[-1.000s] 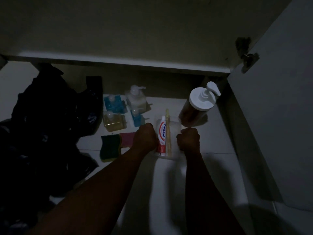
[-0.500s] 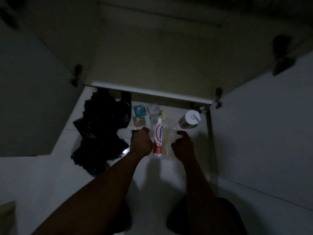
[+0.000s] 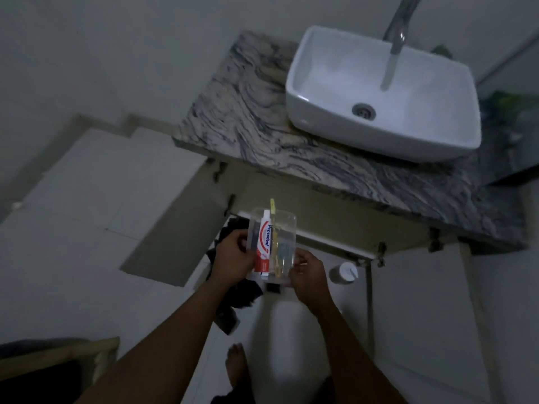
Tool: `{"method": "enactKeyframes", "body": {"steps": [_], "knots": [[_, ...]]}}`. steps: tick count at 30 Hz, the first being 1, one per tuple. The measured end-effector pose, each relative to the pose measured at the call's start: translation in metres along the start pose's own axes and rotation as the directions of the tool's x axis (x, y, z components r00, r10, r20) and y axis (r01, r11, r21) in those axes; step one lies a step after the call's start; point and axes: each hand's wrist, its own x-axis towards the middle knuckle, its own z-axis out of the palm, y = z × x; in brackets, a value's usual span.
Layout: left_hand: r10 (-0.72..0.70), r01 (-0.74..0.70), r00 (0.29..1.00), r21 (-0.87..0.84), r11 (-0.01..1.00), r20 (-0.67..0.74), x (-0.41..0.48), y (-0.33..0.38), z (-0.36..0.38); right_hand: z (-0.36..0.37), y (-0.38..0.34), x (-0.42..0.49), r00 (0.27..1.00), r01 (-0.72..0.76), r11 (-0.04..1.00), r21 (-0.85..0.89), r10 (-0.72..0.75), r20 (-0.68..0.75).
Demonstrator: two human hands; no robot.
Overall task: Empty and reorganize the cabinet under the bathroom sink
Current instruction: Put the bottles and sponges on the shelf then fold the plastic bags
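Both grips, left hand [image 3: 233, 259] and right hand [image 3: 307, 277], clamp the clear container [image 3: 272, 243] with toothpaste [image 3: 264, 246], just below the sink [image 3: 382, 94] surface [image 3: 262, 126].

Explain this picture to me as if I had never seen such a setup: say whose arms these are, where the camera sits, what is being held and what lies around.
There is no machine here. A person wears one wide-angle camera on the head, so you look down along their own bare arms. The left hand and the right hand grip a clear plastic container from either side. Inside it stand a red-and-white toothpaste tube and a yellow toothbrush. Above is a marbled countertop carrying a white sink with a metal faucet. Under it the cabinet stands open, with its left door swung out. On the tiled floor lie a black plastic bag and a pump bottle with a white top. A bare foot shows near the bottom. The picture is dim.
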Motion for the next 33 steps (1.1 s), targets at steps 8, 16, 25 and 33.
{"method": "enactKeyframes", "body": {"steps": [8, 16, 25, 33], "knots": [[0.049, -0.077, 0.985, -0.168, 0.983, -0.164, 0.04, 0.044, -0.086, 0.034, -0.11, 0.048, 0.995, 0.072, 0.993, 0.096, -0.064, -0.079], [0.049, -0.091, 0.982, -0.229, 0.969, -0.182, 0.121, 0.08, -0.118, 0.063, -0.182, 0.129, 0.987, 0.102, 0.974, 0.202, -0.074, -0.141], [0.025, -0.057, 0.976, -0.143, 0.988, -0.216, 0.17, 0.091, -0.13, 0.078, -0.204, 0.171, 0.967, 0.131, 0.977, 0.167, -0.089, -0.239], [0.385, -0.374, 0.921, 0.153, 0.915, -0.051, 0.17, 0.072, -0.128, 0.093, -0.195, 0.16, 0.882, 0.321, 0.893, -0.314, -0.403, -0.245]]}}
